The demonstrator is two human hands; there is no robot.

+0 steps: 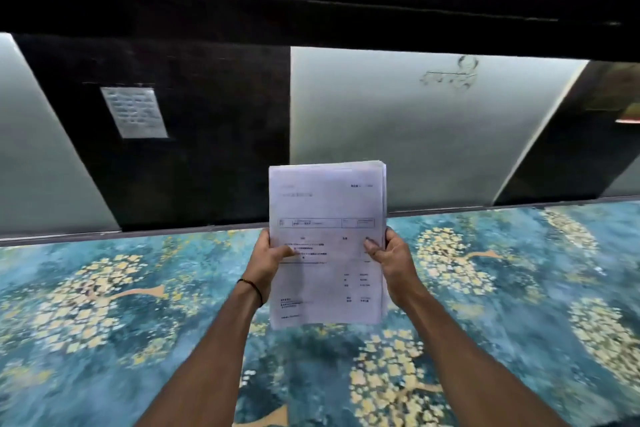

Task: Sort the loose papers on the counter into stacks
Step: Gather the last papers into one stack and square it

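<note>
I hold a bundle of white printed papers upright in front of me, above a patterned carpet. My left hand grips its left edge, thumb across the front sheet. My right hand grips the right edge, thumb on the front as well. The top sheet shows a printed form with a table line and small text. Several sheets lie behind it, their edges showing at the top right. No counter is in view.
Blue-green carpet with yellow blossom patterns fills the lower half. Beyond it stands a dark wall with pale slanted panels. A small notice sheet is stuck on the dark panel at left.
</note>
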